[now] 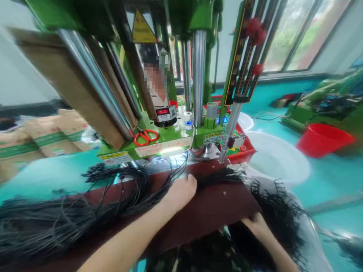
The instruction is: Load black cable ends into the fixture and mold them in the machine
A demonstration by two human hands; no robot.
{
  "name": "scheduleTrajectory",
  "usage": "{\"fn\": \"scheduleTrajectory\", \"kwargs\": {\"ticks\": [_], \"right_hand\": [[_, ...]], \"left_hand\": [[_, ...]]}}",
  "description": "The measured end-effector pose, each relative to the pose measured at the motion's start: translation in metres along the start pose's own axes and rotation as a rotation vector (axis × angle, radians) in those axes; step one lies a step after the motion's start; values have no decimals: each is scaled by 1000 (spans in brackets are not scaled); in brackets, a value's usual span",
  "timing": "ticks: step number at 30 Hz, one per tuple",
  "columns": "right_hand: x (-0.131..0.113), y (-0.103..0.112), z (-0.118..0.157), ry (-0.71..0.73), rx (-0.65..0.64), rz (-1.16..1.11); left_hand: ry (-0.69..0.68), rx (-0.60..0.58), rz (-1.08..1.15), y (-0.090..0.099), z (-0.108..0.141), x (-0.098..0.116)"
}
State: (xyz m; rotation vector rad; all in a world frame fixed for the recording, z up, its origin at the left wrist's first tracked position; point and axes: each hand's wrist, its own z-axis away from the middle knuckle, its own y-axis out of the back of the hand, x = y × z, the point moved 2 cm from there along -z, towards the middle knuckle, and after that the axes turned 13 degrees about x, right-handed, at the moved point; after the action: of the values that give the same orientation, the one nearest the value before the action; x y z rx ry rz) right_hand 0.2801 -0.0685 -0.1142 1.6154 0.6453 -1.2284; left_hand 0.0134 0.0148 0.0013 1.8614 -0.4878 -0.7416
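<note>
My left hand [182, 190] is closed over the dark red board, at the near side of the green machine [196, 130]. Its fingers are curled around thin black cables [174, 171] that run up toward the machine. My right hand [256, 225] is at the board's right front corner, above a tangled pile of black cables [281, 219]; its fingertips are hidden or blurred. A long heap of black cables [56, 219] covers the left of the dark red board [205, 208]. Another bundle [218, 177] lies behind my left hand, toward the right.
Red-handled scissors [146, 137] lie on the machine base. Metal columns [199, 77] rise from it. A red bucket [322, 141] and a large white basin [276, 157] stand at the right. Paper sacks [47, 135] are at the left.
</note>
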Motion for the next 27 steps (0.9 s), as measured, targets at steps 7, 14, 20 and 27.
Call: {"fn": "scheduleTrajectory", "kwargs": {"ticks": [7,14,20,27], "right_hand": [[22,-3,2,-28,96,-72],[0,20,-12,92,8,-80],[-56,60,-15,57,383,-73],[-155,-18,15,-94,-269,-902]], "left_hand": [[186,125,287,14,3,-13],[516,132,1012,19,15,-33],[558,178,1067,31,25,-30],[409,208,859,28,40,0]]}}
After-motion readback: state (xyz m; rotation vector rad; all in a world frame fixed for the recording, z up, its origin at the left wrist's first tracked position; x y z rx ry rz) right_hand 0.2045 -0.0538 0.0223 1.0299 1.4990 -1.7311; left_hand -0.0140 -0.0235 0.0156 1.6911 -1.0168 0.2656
